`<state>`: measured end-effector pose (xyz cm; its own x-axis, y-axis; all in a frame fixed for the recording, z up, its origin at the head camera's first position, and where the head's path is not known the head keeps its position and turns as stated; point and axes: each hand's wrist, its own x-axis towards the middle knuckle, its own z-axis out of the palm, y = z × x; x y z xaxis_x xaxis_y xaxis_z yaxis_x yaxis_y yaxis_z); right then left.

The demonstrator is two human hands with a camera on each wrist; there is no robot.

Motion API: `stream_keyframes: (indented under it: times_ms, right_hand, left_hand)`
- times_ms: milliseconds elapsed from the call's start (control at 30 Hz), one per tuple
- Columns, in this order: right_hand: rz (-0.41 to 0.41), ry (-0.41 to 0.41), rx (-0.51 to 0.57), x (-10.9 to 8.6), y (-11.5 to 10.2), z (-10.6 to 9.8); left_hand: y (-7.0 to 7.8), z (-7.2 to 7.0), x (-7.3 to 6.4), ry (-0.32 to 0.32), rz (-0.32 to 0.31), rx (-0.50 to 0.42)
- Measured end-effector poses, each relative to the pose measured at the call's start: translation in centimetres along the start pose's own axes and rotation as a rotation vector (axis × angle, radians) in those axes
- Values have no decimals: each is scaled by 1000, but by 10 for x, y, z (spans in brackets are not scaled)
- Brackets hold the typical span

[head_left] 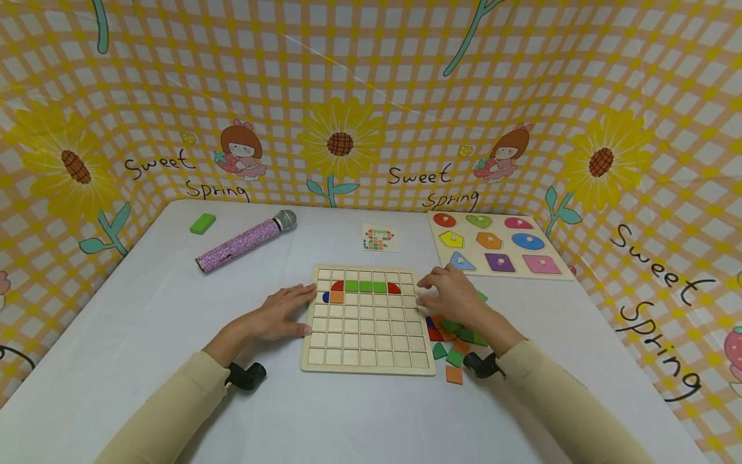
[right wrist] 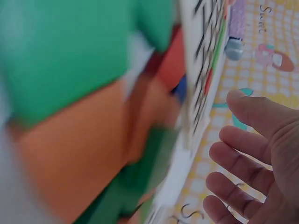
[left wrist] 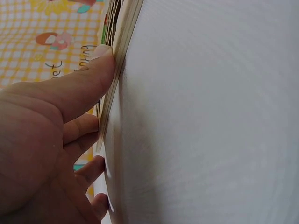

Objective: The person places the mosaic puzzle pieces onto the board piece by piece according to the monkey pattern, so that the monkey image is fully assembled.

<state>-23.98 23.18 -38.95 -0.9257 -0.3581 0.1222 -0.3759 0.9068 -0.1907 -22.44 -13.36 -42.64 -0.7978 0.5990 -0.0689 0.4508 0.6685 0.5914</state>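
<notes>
A wooden grid board [head_left: 365, 341] lies in the middle of the table. In its upper rows sit several green squares [head_left: 365, 286], a red rounded piece [head_left: 394, 288] at the right, another at the left, an orange square [head_left: 337, 297] and a blue rounded piece [head_left: 326, 297]. My left hand [head_left: 278, 316] rests along the board's left side, its thumb [left wrist: 88, 81] against the edge. Over the upper right edge hovers my right hand [head_left: 455, 295], its fingers loosely bent with nothing between them in the right wrist view. Beneath that wrist lies a pile of coloured tiles [head_left: 454, 375], partly hidden.
A small pattern card [head_left: 380, 238] lies behind the board. The knobbed shape puzzle [head_left: 501, 245] stands back right. At back left are a purple glittery microphone [head_left: 243, 243] and a green block [head_left: 203, 223]. Patterned cloth [head_left: 371, 77] walls the table's back and sides.
</notes>
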Motion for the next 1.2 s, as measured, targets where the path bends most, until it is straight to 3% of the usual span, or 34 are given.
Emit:
stream_keyframes:
  times_ms: [167,467,1200]
  right_hand:
    - [71,-30,-21,-6,14,2]
    - [50,-43,-103,-10,25,6]
    - [84,-44,-76,-22,38,3]
  left_hand:
    - [-1,1,1,3,5,0]
    - [-1,0,1,-1,0,5]
    - [0,0,0,4,12,16]
